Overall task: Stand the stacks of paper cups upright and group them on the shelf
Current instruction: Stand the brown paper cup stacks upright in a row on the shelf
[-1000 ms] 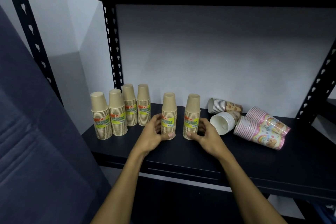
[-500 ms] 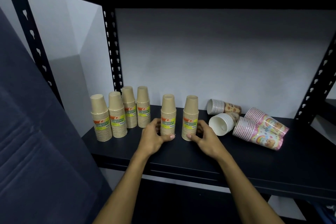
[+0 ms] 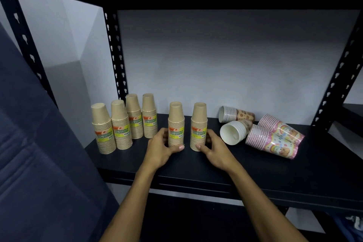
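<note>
Right now, in the head view, the left hand (image 3: pixel 160 148) is curling around the base of one upright kraft cup stack (image 3: pixel 176 124), thumb in front and fingers behind, while the right hand (image 3: pixel 213 148) is gripping a second kraft stack (image 3: pixel 199 125) the same way. Both stacks are standing mouth-down on the black shelf (image 3: pixel 196 167), a little apart from each other and just right of four more upright kraft stacks (image 3: pixel 123 122). Off to the right, two pink patterned stacks (image 3: pixel 275 137) and two white-lined patterned stacks (image 3: pixel 235 124) are lying on their sides. These nested paper stacks are looking light, a bit crushable, and top-heavy enough to tip, so holding low near the wide rims and sliding them seems safest; the lying ones probably want a grip around the middle, since nested cups may be sliding apart if lifted by one end
</note>
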Demonstrator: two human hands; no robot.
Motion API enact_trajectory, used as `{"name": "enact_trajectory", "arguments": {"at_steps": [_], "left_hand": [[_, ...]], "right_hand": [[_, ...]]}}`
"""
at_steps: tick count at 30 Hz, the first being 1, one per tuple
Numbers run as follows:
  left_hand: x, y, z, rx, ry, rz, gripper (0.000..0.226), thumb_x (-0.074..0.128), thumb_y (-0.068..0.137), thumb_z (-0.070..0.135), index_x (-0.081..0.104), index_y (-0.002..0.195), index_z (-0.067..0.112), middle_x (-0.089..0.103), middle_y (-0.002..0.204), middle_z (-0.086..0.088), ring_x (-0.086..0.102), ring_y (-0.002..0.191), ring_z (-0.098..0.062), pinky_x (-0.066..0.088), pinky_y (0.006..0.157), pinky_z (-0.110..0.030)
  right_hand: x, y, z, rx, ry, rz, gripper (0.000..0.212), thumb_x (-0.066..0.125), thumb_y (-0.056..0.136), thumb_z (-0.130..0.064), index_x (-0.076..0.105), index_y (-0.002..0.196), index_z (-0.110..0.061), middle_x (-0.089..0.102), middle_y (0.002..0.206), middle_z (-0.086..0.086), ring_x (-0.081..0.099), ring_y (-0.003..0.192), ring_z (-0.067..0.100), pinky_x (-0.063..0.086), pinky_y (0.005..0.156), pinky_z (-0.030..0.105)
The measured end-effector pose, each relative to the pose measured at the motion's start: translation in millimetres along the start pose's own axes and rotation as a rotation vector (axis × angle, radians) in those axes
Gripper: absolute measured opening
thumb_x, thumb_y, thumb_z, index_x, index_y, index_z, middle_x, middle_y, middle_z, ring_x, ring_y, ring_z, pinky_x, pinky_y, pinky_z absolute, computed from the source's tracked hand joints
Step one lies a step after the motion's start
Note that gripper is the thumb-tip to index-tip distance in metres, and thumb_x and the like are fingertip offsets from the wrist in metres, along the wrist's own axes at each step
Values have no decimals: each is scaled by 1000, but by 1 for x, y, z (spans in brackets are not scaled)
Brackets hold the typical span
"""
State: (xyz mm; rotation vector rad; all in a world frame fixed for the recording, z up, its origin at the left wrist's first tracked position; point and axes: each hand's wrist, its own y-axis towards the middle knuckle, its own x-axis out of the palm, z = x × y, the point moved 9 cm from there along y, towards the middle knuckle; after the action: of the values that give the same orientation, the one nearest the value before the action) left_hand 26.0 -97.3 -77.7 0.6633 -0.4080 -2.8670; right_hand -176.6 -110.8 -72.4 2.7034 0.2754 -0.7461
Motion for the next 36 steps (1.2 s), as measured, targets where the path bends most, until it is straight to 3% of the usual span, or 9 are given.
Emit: {"name": "enact_trajectory", "arguments": {"at_steps": [7,11,20,24,27,32,36], "left_hand": [[1,-1,2,-17,47,14,65,94,64,29,57,118,20,65,108,12,61,100,-2,42,79,-4],[1,-4,4,-32,63,6,64,93,64,31,57,117,23,65,108,16,61,104,-1,42,81,-4],[0,-9,8,-45,105,-5,65,92,66,38,58,120,24,67,114,12,62,108,-3,50,100,-25],[-4,-10,10,-65,-4,13,85,90,57,59,54,127,26,68,120,8,64,113,-7,49,106,-39],[-11,-16,27,-27,-97,72,83,83,62,67,53,129,28,66,125,7,62,118,-4,47,109,-42],[-48,-12,96,163,58,213,72,75,83,51,43,144,29,54,142,5,53,128,-7,46,104,-31],[-50,11,143,276,370,69,55,69,92,35,48,143,29,54,142,4,55,124,-10,48,100,-32]], "right_hand": [[1,0,-1,-34,8,-3,55,66,93,-19,41,143,-19,60,132,-5,56,118,5,42,100,20],[2,3,3,-39,29,5,55,68,92,-19,43,140,-20,62,132,-3,58,121,9,46,105,29],[3,7,9,-29,48,5,56,70,90,-18,44,140,-20,60,134,-1,56,124,14,45,105,30],[-3,9,10,-13,151,31,67,76,85,-29,42,142,-22,55,138,-4,51,128,11,42,109,34],[-15,6,3,-18,240,76,74,76,84,-38,38,145,-20,50,143,-4,49,129,10,43,109,39],[-59,14,-53,-172,134,158,69,73,86,-38,38,144,-25,49,138,-4,50,122,10,48,100,36],[-68,33,-96,-229,-43,32,65,70,89,-32,37,146,-28,48,131,-2,53,111,14,47,87,31]]}}
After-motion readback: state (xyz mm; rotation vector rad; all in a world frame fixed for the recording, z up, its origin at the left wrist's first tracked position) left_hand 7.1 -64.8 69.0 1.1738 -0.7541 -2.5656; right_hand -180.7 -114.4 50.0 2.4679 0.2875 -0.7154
